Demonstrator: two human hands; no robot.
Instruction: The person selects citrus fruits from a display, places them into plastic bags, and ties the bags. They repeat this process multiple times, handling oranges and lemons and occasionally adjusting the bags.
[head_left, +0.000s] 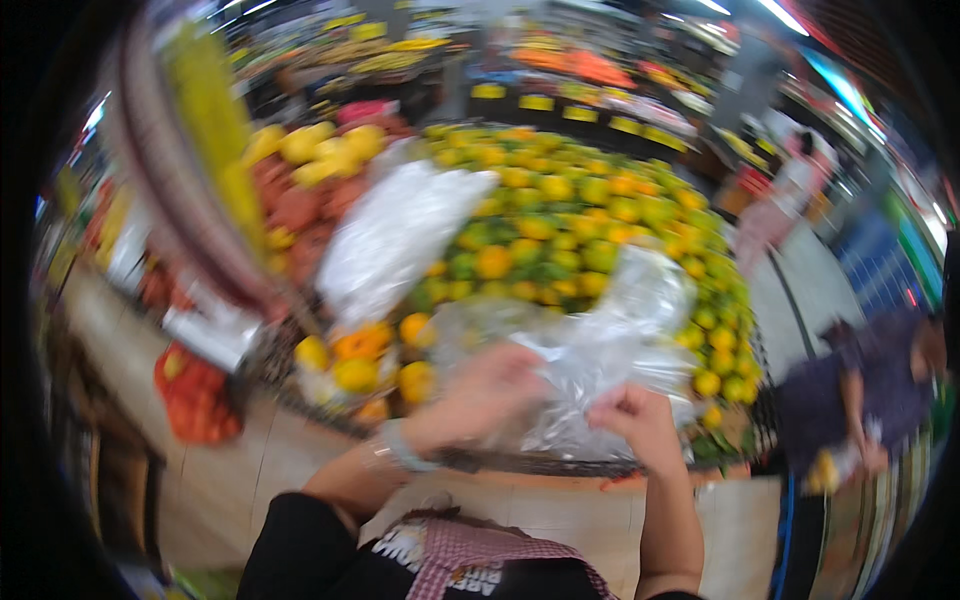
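A crumpled clear plastic bag lies over the near side of a heap of green-orange citrus fruit. My right hand pinches the bag's near right part between thumb and curled fingers. On the bag's left side is my left hand, with a pale band around the wrist. It is blurred by motion, so its grip on the plastic is unclear. A stack of white plastic bags rests left of the citrus. Several loose orange fruits sit just left of my left hand.
Yellow fruit lies among reddish packs at the back left. A red net bag of produce is low on the left, near a blurred upright post. A person in dark clothing is close on the right; another person is farther back.
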